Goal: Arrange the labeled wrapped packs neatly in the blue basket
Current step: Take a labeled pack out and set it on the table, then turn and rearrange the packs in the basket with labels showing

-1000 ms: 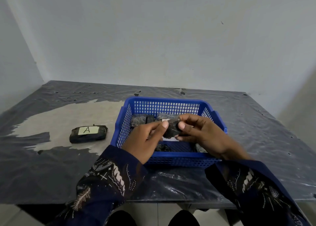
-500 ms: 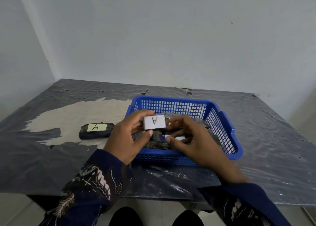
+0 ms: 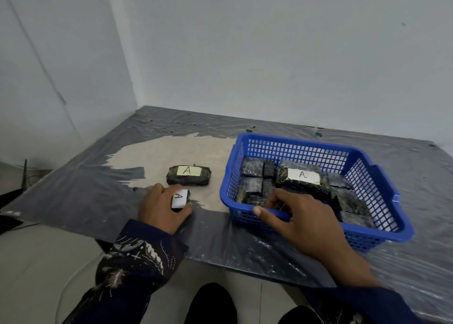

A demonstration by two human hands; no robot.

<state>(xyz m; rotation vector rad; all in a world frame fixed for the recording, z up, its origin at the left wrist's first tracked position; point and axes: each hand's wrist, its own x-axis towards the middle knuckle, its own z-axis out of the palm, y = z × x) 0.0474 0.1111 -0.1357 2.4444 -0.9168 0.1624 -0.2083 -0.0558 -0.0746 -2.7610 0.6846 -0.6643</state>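
The blue basket stands on the table at the right and holds several dark wrapped packs. One pack with a white "A" label lies on top of the others. My right hand rests over the basket's near rim, thumb outside and fingers inside among the packs. My left hand is down on the table left of the basket, gripping a small pack with a white "A" label. Just beyond it, a larger "A"-labelled pack lies flat on the table.
The table is covered in wrinkled grey plastic sheet with a torn bare patch at the middle left. Grey walls close off the back and left. The table's near edge runs just under my wrists; my feet show below it.
My left hand carried the small labelled pack out of the basket and down to the table on the left. My right hand lowered onto the basket's near rim. The view swung left.
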